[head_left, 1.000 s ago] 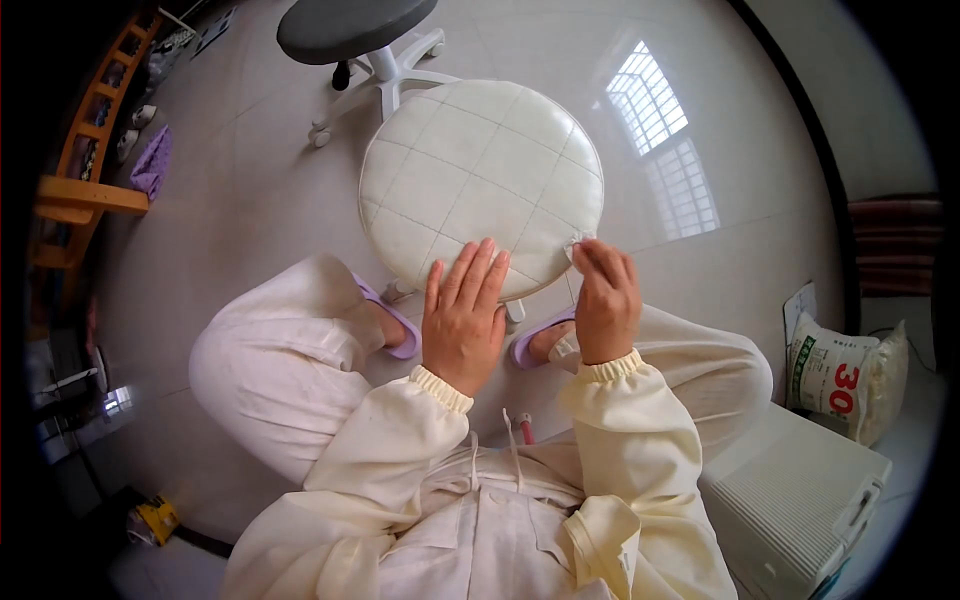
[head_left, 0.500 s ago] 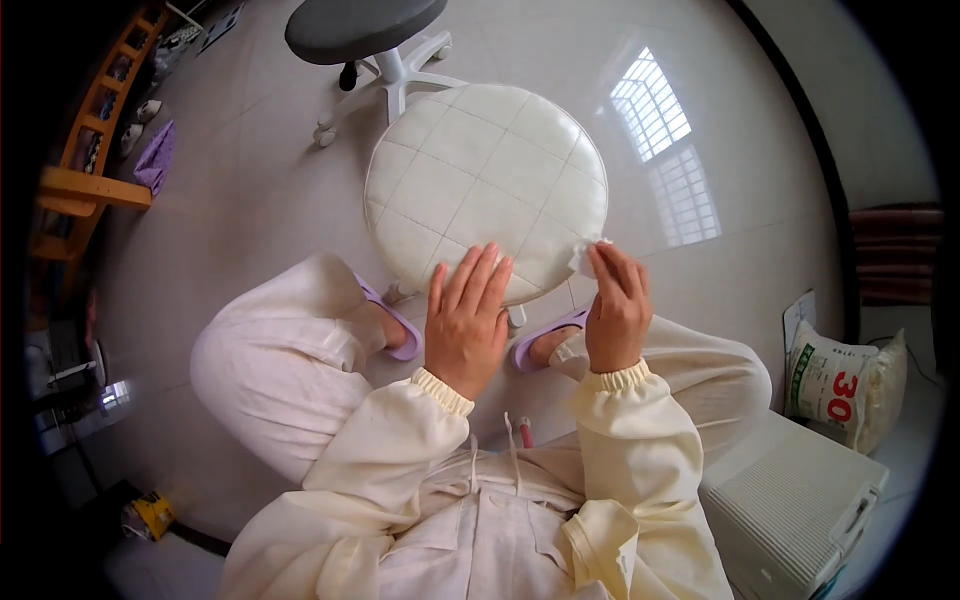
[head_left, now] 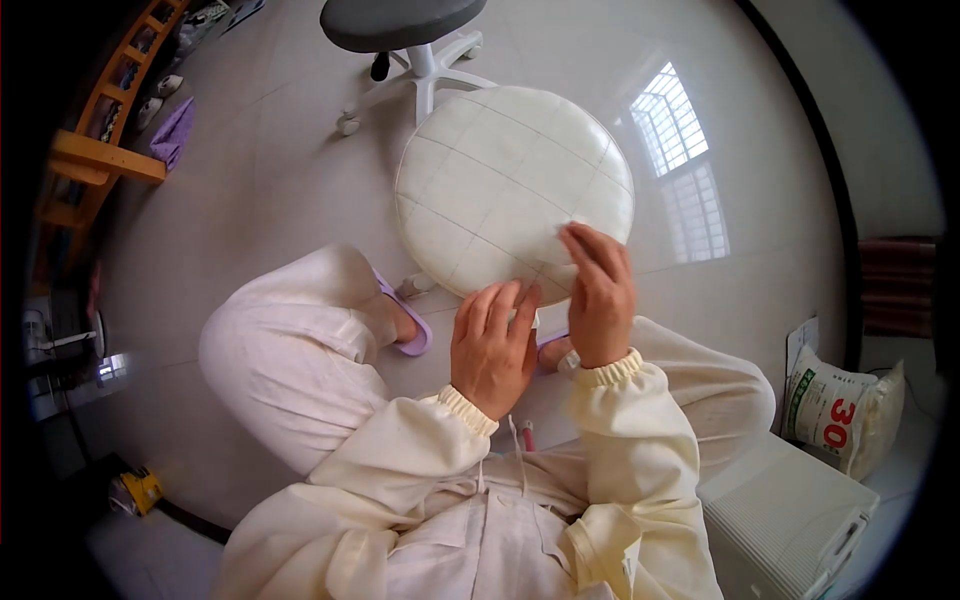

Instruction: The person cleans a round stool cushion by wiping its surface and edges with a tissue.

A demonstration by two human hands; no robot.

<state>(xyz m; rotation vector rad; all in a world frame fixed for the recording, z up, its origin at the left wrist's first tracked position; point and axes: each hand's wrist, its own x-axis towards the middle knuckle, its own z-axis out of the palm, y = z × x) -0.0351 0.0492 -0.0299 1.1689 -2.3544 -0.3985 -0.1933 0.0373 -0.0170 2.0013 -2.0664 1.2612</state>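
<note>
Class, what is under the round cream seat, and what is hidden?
Under the seat, a pale piece, apparently part of its base, pokes out at the lower left. The seat covers the rest.

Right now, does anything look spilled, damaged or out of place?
Nothing clearly spilled or damaged; the white seat looks intact where visible. Only the purple cloth-like item looks slightly odd, bunched up beside the wooden furniture.

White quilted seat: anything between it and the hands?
Nothing visible blocks the seat: left hand at its near edge, right hand over its near-right part. Blur hides whether the right fingertips hold anything.
</note>
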